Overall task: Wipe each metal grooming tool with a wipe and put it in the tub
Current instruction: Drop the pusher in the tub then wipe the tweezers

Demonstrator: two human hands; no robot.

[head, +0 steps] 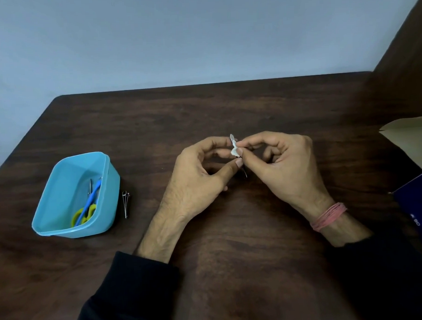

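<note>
Over the middle of the dark wooden table (227,106), my left hand (196,175) pinches a thin metal tool (245,173) between thumb and fingers. Only the tool's tip above and its lower end below my fingers show. My right hand (285,164) pinches a small white wipe (235,150) folded around the tool. A light blue tub (50,225) stands at the left and holds scissors (86,211) with blue and yellow-green handles and a slim metal tool (89,187). A metal nail clipper (126,204) lies on the table just right of the tub.
A dark blue box (417,206) sits at the right edge, with a brown cardboard flap (412,136) behind it. A dark panel (404,62) rises at the far right corner. A pale wall runs behind the table.
</note>
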